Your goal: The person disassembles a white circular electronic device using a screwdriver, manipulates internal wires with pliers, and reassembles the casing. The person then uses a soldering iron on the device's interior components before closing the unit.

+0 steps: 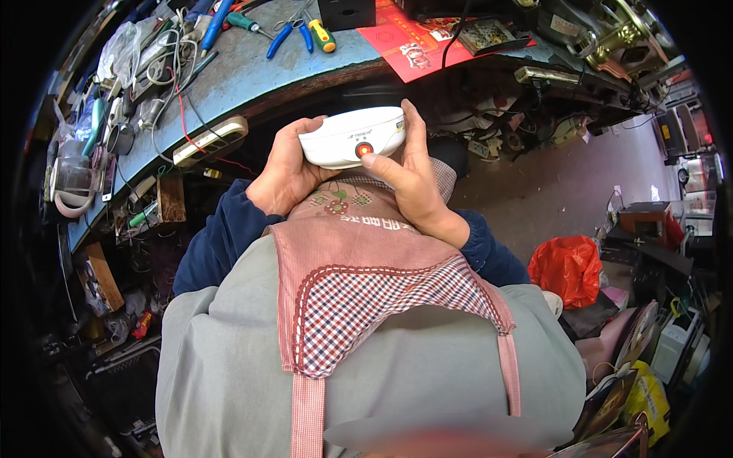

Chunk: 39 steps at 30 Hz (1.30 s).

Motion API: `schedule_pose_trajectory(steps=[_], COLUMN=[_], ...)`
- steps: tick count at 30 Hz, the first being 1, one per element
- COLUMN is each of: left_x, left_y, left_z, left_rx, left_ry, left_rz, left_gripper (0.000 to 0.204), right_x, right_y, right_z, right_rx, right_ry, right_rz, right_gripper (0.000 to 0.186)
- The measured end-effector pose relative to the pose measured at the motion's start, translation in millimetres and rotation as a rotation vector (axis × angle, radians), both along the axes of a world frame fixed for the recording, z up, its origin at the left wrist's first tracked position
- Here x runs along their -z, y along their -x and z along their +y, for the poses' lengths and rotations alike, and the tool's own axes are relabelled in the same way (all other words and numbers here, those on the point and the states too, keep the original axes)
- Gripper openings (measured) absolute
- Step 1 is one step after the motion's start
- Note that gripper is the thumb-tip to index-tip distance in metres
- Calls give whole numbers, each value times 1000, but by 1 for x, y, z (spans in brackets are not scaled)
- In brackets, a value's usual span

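Between my two hands, above my lap, is a white rounded appliance [336,131] with a smooth bowl-like shell. I cannot tell its exact kind. On the side facing me sits a round orange-red button [365,150] in a dark ring, with small print above it. My left hand [286,166] grips the left end, thumb on the upper edge and fingers underneath. My right hand [418,179] holds the right end, a finger up along its side. The right thumb tip touches the button's lower right edge. The appliance's underside and far side are hidden.
A blue-topped workbench [252,72] curves across beyond my hands. On it lie pliers [290,37], screwdrivers [324,37], tangled cables and a red printed sheet [408,57]. A power strip [211,141] lines its front edge. A red plastic bag [566,269] and clutter cover the floor at right.
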<state>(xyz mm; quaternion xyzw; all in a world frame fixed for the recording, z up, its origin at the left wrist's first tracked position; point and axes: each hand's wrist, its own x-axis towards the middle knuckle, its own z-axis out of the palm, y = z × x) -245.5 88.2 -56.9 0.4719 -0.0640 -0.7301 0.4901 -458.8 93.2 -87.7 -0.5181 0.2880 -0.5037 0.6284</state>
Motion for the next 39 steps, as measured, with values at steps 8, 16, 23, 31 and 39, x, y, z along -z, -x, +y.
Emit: schedule_pose_trajectory(steps=[8, 16, 23, 31, 39], left_x=[13, 17, 16, 9, -25], left_y=[1, -10, 4, 5, -43], left_z=[-6, -1, -22, -15, 13], left_rx=[-2, 75, 212, 295, 271], left_ry=[-8, 94, 136, 115, 256], left_rz=[-15, 39, 32, 63, 154], left_gripper=[49, 65, 69, 63, 77], right_x=[8, 19, 78, 70, 75], right_y=[-3, 117, 289, 308, 345], right_z=[-7, -92, -254, -256, -176], right_rx=[88, 693, 1259, 989, 311], right_ry=[-44, 48, 55, 236, -232], right_rz=[114, 39, 533, 1056, 521], right_gripper=[114, 31, 51, 51, 28])
